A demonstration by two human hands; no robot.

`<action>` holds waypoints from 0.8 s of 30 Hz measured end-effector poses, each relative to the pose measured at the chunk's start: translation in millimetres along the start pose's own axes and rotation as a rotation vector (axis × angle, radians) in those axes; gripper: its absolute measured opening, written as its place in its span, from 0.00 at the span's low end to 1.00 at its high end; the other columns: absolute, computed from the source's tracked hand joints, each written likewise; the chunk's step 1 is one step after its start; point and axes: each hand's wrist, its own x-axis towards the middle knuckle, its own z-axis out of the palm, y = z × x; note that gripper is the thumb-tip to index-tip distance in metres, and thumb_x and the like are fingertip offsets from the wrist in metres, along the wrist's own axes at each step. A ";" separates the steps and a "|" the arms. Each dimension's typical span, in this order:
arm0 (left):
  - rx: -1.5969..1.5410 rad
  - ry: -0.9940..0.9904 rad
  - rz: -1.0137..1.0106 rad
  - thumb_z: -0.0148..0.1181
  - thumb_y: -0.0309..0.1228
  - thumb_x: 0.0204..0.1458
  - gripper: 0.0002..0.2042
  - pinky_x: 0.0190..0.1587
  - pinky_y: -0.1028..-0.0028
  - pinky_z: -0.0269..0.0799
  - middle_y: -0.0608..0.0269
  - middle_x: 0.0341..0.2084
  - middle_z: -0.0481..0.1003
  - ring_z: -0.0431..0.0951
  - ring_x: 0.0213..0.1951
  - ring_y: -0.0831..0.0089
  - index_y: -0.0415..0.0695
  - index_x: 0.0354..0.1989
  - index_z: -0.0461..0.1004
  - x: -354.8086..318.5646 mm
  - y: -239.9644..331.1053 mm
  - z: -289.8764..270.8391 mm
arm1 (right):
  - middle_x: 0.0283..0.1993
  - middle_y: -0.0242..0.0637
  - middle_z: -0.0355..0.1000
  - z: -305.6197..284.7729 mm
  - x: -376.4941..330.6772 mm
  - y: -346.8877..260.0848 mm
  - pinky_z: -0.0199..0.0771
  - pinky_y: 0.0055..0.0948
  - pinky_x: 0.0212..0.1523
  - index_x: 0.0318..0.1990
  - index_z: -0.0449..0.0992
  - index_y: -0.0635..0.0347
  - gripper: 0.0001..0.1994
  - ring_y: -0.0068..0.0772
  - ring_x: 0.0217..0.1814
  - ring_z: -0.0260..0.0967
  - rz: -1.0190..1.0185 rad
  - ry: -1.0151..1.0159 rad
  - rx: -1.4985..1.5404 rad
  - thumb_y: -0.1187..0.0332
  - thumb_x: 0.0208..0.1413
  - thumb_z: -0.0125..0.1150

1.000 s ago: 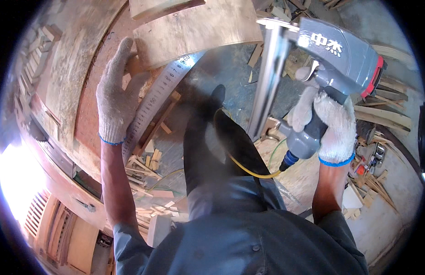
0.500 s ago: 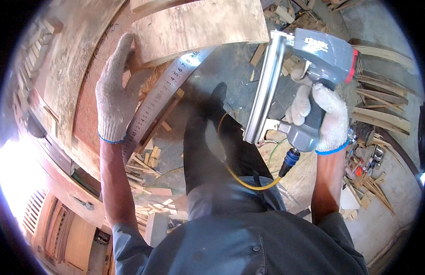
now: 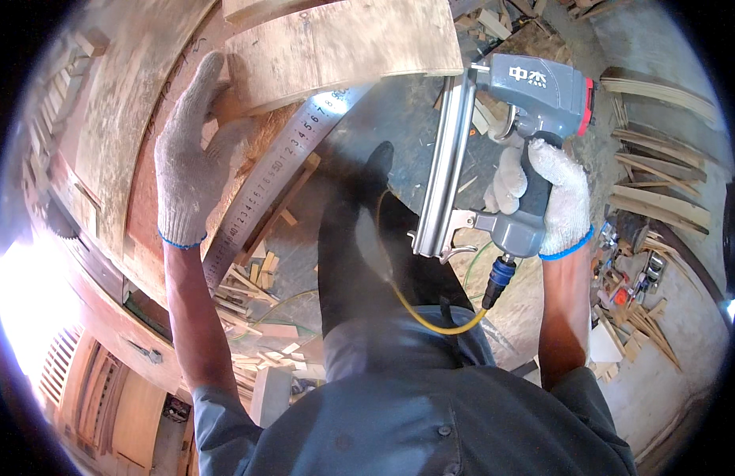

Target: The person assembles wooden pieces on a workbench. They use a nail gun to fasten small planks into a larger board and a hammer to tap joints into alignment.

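Note:
A grey air nailer [image 3: 526, 87] with a long silver magazine is in my right hand [image 3: 558, 186], which wears a white knitted glove with a blue cuff. My fingers wrap round its handle. The nailer's nose is by the right end of a curved wooden board [image 3: 343, 47]. At the board's left end is my left hand [image 3: 185, 159], gloved alike, with thumb and fingers spread apart around the corner. Its fingertips seem to touch the end of the board. Below the board, a curved metal measuring strip [image 3: 264, 170] with printed marks follows the workbench edge.
A yellow air hose [image 3: 431, 324] hangs from the nailer's blue coupling across my front. Wood offcuts [image 3: 256, 278] litter the floor. Curved wooden strips [image 3: 661, 151] lie at the right, with tools [image 3: 645, 274] nearer. A large plywood surface [image 3: 113, 135] stretches along the left.
My left hand has shifted slightly left, its fingers less closely against the board. The nailer has moved left, its nose now nearer the board's right end. The board has shifted very slightly left.

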 end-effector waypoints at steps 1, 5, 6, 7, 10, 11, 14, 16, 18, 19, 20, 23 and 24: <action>-0.001 0.000 -0.027 0.72 0.22 0.52 0.38 0.63 0.65 0.76 0.56 0.63 0.76 0.79 0.60 0.65 0.48 0.74 0.66 -0.7 -0.8 0.5 | 0.23 0.34 0.68 -0.7 0.4 1.0 0.73 0.39 0.32 0.59 0.72 0.72 0.24 0.35 0.22 0.70 0.004 -0.044 0.067 0.57 0.67 0.58; 0.001 0.021 -0.025 0.73 0.21 0.52 0.38 0.63 0.65 0.77 0.56 0.65 0.75 0.79 0.61 0.64 0.47 0.74 0.67 -6.3 -5.1 2.9 | 0.24 0.37 0.71 -3.1 1.5 2.1 0.76 0.42 0.33 0.58 0.74 0.71 0.23 0.37 0.23 0.72 0.016 -0.117 0.177 0.59 0.65 0.59; 0.009 0.045 -0.008 0.74 0.23 0.51 0.38 0.62 0.65 0.78 0.54 0.63 0.77 0.81 0.59 0.63 0.48 0.73 0.68 -7.1 -6.2 3.7 | 0.24 0.36 0.70 -3.7 1.4 1.5 0.76 0.42 0.32 0.58 0.74 0.71 0.24 0.37 0.23 0.72 0.012 -0.111 0.165 0.58 0.65 0.60; 0.012 0.048 0.004 0.74 0.23 0.51 0.38 0.62 0.65 0.78 0.54 0.63 0.77 0.81 0.60 0.63 0.47 0.73 0.68 -7.3 -7.6 3.9 | 0.24 0.36 0.70 -3.9 1.4 1.1 0.76 0.42 0.33 0.58 0.73 0.72 0.24 0.38 0.23 0.72 0.015 -0.125 0.165 0.58 0.65 0.60; 0.015 0.052 0.025 0.74 0.22 0.51 0.38 0.62 0.65 0.77 0.55 0.65 0.76 0.80 0.61 0.63 0.46 0.74 0.67 -7.8 -9.5 1.8 | 0.24 0.36 0.70 -3.5 0.6 -0.1 0.76 0.42 0.33 0.59 0.73 0.72 0.25 0.38 0.23 0.72 0.029 -0.155 0.170 0.58 0.65 0.60; 0.010 0.051 0.024 0.74 0.22 0.51 0.38 0.63 0.65 0.77 0.56 0.65 0.76 0.80 0.61 0.63 0.46 0.74 0.67 -8.5 -9.3 0.0 | 0.24 0.37 0.70 -2.9 0.5 -0.3 0.76 0.42 0.33 0.59 0.73 0.73 0.25 0.38 0.23 0.72 0.034 -0.156 0.174 0.58 0.65 0.60; -0.028 0.036 -0.048 0.72 0.21 0.52 0.37 0.64 0.65 0.76 0.55 0.66 0.75 0.78 0.63 0.63 0.45 0.73 0.67 -11.4 -8.0 -3.0 | 0.24 0.37 0.71 0.0 1.0 0.0 0.76 0.42 0.33 0.59 0.73 0.73 0.25 0.38 0.23 0.72 0.026 -0.178 0.215 0.58 0.65 0.60; -0.030 0.039 -0.053 0.71 0.20 0.52 0.37 0.65 0.65 0.75 0.55 0.67 0.74 0.78 0.64 0.64 0.45 0.73 0.67 -12.8 -7.7 -2.8 | 0.24 0.37 0.71 2.0 1.5 0.0 0.76 0.42 0.33 0.59 0.72 0.73 0.25 0.38 0.24 0.72 0.032 -0.190 0.227 0.58 0.65 0.60; -0.020 0.053 0.011 0.71 0.19 0.53 0.37 0.65 0.65 0.75 0.54 0.67 0.74 0.77 0.64 0.64 0.45 0.73 0.67 -12.2 -9.1 1.1 | 0.24 0.37 0.71 3.1 2.6 -0.4 0.77 0.41 0.34 0.60 0.72 0.73 0.26 0.38 0.24 0.73 0.043 -0.185 0.204 0.58 0.65 0.60; -0.009 0.070 0.011 0.71 0.20 0.53 0.37 0.65 0.65 0.75 0.54 0.67 0.74 0.77 0.65 0.64 0.44 0.73 0.67 -11.6 -10.1 2.8 | 0.24 0.37 0.71 3.4 2.7 -0.5 0.77 0.41 0.35 0.59 0.72 0.72 0.25 0.37 0.24 0.73 0.038 -0.190 0.181 0.58 0.64 0.60; -0.003 0.072 0.001 0.71 0.20 0.52 0.37 0.65 0.65 0.75 0.54 0.67 0.74 0.77 0.65 0.64 0.44 0.73 0.67 -10.8 -10.9 5.0 | 0.24 0.37 0.71 3.4 3.0 -0.9 0.77 0.41 0.34 0.59 0.73 0.72 0.25 0.37 0.24 0.73 0.040 -0.191 0.176 0.58 0.64 0.60; -0.039 0.089 0.000 0.72 0.20 0.52 0.37 0.65 0.65 0.75 0.54 0.67 0.73 0.77 0.65 0.63 0.43 0.73 0.67 -9.9 -11.4 10.7 | 0.24 0.36 0.71 3.5 2.9 -0.9 0.77 0.41 0.34 0.59 0.73 0.72 0.25 0.37 0.24 0.73 0.038 -0.185 0.165 0.57 0.64 0.60; -0.062 0.106 -0.006 0.72 0.20 0.52 0.37 0.65 0.65 0.75 0.54 0.67 0.73 0.76 0.65 0.63 0.43 0.73 0.67 -9.8 -10.7 12.4 | 0.24 0.36 0.70 3.5 2.8 -0.8 0.77 0.41 0.34 0.59 0.73 0.73 0.25 0.37 0.24 0.73 0.031 -0.183 0.162 0.57 0.64 0.60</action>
